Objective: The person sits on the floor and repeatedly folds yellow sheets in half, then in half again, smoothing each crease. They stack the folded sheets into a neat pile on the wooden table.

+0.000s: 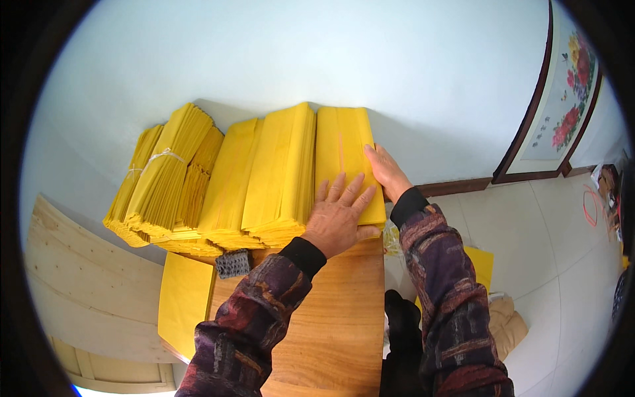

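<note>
My left hand point(338, 215) lies flat with fingers spread on the near part of the rightmost stack of folded yellow paper point(342, 135). My right hand point(390, 173) rests against that stack's right side, fingers stretched along its edge; some of them are hidden. Neither hand grips anything. To the left stand two more tall yellow paper stacks, a middle one point(281, 159) and a slightly lower one point(231, 175). Farther left, a yellow paper bundle tied with white string point(167, 172) leans on other paper.
The stacks stand on a wooden table point(324, 317) against a pale wall point(284, 53). A grey knitted piece point(233, 263) and a flat yellow pile point(182, 298) lie at the near left. Beyond stands a curved wooden board point(86, 284). A tan bundle point(508, 324) rests on the tiled floor point(522, 245).
</note>
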Available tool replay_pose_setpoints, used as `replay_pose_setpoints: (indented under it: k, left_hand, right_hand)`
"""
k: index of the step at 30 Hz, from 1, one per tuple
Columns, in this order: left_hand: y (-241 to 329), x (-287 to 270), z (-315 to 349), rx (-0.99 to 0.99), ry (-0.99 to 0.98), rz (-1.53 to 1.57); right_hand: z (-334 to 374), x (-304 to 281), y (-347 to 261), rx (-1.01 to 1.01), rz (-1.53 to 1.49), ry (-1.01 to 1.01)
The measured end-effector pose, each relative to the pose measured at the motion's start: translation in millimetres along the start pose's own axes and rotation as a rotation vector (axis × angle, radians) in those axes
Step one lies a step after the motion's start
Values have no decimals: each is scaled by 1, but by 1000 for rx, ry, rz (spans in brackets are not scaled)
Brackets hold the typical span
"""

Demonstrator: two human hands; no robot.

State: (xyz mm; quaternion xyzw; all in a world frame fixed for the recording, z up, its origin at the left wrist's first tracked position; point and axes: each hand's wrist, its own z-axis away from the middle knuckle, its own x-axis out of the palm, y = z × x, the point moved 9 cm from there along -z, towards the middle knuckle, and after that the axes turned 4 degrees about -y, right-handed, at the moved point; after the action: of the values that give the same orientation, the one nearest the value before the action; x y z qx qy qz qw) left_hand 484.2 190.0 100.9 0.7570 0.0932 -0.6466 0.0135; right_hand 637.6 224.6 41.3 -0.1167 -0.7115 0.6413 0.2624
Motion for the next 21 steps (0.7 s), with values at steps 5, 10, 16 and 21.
replay_pose_setpoints:
  k: [5,10,16,21]
  left_hand:
    - [9,-3,1,86,52,-57]
    - [0,11,-7,3,-42,44]
    - [4,-2,-1,19,53,11]
    - [-1,0,4,-69,11,63]
  right_hand:
    - [-5,0,9,50,-90,-23]
    - [-3,-1,4,-2,-85,-21]
    - [0,0,2,10,-97,-9]
    - [0,1,1,17,-9,-1]
